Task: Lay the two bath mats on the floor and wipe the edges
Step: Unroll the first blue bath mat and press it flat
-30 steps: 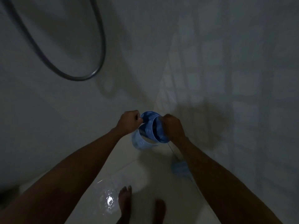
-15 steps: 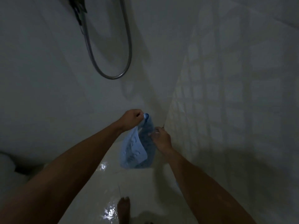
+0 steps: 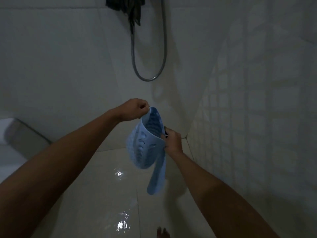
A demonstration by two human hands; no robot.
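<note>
Change: blue bath mat (image 3: 145, 145), a tight roll a second ago, is now uncurling and hanging open at frame centre above the wet floor (image 3: 103, 194) | Meaning: laying is likely starting | Left hand (image 3: 135, 109): raised, fingers pinching the mat's top edge | Right hand (image 3: 172, 141): lower, fingers gripping its side edge.
</note>
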